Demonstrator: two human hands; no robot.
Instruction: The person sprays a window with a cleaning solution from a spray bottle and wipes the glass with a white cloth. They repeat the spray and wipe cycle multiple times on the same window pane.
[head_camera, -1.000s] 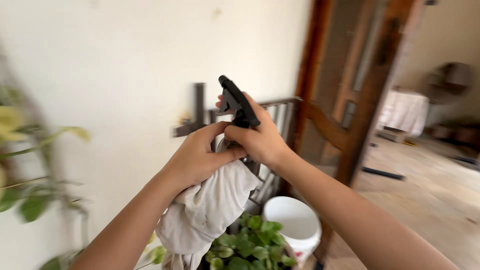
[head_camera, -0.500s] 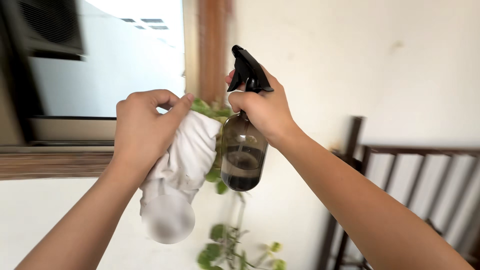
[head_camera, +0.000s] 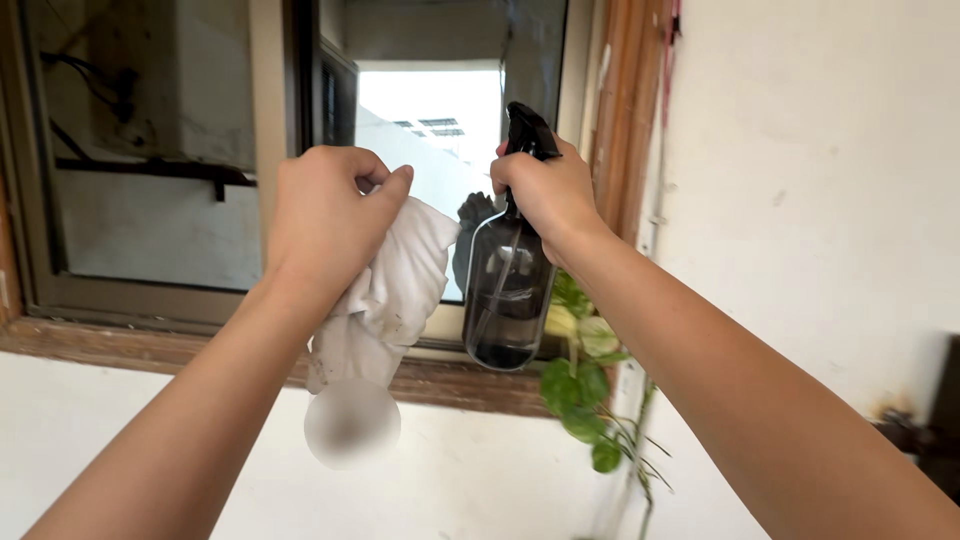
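Soft matt white cloth (head_camera: 385, 290); glossy smoky translucent spray bottle (head_camera: 505, 290) with black plastic trigger head; rough worn wooden window frame (head_camera: 180, 350); matt plaster wall (head_camera: 800, 180).

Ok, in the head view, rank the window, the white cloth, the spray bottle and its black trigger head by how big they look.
Largest to smallest, as seen:
1. window
2. white cloth and spray bottle: they look about alike, so unranked
3. black trigger head, partly covered by the right hand
The window is farther away, so it is truly the largest.
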